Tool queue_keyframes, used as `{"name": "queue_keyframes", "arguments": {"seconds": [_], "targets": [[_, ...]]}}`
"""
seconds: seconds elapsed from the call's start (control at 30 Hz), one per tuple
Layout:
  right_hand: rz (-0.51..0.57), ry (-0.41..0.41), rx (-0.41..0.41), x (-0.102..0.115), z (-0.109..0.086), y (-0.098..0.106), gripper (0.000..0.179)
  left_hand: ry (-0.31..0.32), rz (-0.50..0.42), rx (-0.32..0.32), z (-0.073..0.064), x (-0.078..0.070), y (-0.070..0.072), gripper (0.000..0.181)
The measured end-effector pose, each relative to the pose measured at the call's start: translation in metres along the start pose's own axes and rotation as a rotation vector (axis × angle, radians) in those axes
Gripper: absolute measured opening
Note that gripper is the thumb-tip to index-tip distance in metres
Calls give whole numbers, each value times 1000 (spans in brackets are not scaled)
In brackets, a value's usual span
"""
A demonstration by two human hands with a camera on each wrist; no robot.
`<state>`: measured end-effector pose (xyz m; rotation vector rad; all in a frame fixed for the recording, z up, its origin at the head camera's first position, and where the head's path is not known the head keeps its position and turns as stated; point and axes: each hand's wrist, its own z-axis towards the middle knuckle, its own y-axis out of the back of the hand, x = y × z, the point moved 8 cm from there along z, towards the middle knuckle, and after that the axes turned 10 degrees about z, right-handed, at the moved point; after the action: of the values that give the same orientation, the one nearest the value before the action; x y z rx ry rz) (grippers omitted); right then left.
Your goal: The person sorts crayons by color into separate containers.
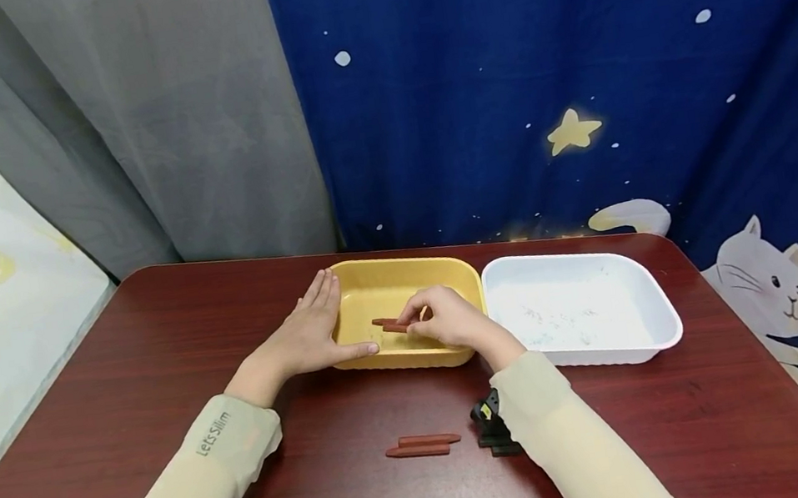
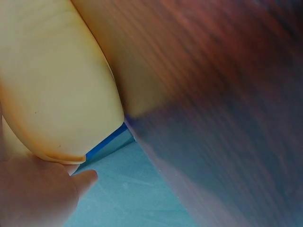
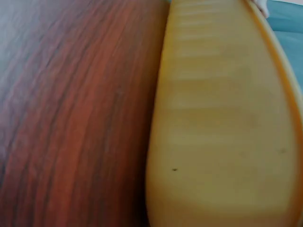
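Observation:
A yellow tray [image 1: 413, 356] stands towards the table's back edge. My left hand [image 1: 307, 328] rests on its left end, fingers straight along the rim and thumb stretched over the front rim; the left wrist view shows that hand [image 2: 38, 194] against the tray's wall [image 2: 61, 80]. Inside the tray, my right hand [image 1: 446, 316] pinches a reddish-brown crayon [image 1: 396, 328]. Just behind it another crayon tip [image 1: 376, 321] shows; I cannot tell if it is held too. The right wrist view shows mainly the tray's ribbed outer wall [image 3: 213, 113]. Two similar crayons [image 1: 425, 445] lie side by side on the table.
A white tray [image 1: 651, 325] with specks on its bottom adjoins the yellow one on the right. A black object [image 1: 493, 430] lies partly hidden by my right sleeve. Curtains [image 1: 441, 109] hang behind the wooden table [image 1: 325, 494].

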<state>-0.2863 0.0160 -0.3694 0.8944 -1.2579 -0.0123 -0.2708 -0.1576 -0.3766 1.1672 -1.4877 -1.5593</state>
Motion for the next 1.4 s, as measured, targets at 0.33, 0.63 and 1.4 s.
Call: {"name": "queue_keyframes", "arguments": {"seconds": [0.33, 0.63, 1.4], "targets": [[-82, -71, 0, -4, 4, -3, 10, 0, -1, -3, -1, 0, 1, 129], [-120, -128, -35, -8, 6, 0, 11, 0, 2, -4, -1, -1, 3, 128], [-63, 66, -138, 23, -28, 21, 17, 6, -6, 4, -1, -2, 0, 129]]}}
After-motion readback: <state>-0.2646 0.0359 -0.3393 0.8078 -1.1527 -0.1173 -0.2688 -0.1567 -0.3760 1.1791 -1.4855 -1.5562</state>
